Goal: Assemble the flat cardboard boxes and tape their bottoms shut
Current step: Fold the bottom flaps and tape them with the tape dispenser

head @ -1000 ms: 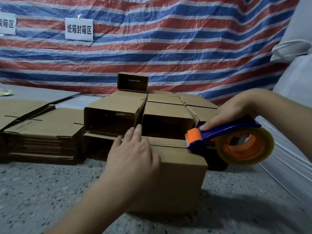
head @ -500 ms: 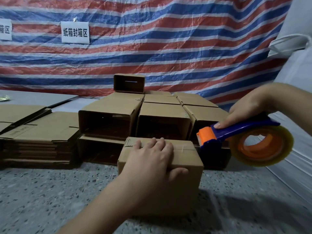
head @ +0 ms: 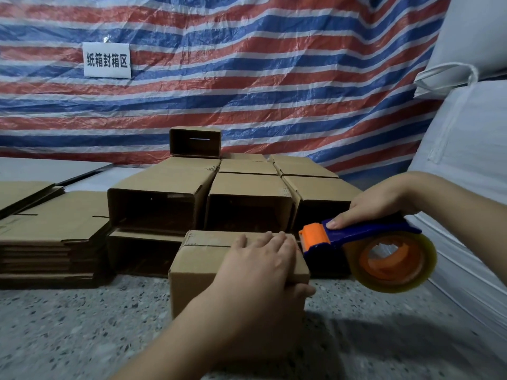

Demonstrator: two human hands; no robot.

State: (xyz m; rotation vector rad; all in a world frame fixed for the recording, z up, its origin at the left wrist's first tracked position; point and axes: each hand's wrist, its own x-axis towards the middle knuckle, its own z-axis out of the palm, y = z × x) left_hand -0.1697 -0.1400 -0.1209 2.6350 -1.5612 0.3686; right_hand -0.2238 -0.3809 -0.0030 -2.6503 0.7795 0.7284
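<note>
A small assembled cardboard box (head: 197, 272) stands on the speckled floor in front of me, its closed flaps facing up with a seam across them. My left hand (head: 260, 270) lies flat on the box's top, fingers straight, thumb over the right edge. My right hand (head: 381, 201) grips the blue handle of a tape dispenser (head: 356, 239) with an orange head and a roll of clear tape (head: 392, 261). The dispenser's head hovers just right of the box's top right corner.
Several assembled boxes (head: 162, 198) lie stacked on their sides behind the box, open ends toward me. A pile of flat cardboard (head: 46, 242) sits at the left. A striped tarp (head: 247, 78) hangs behind, white sacks (head: 466, 133) lean at the right.
My left hand slid right and flattened on the box top, thumb over the edge. The dispenser pulled back to the right, off the box's corner.
</note>
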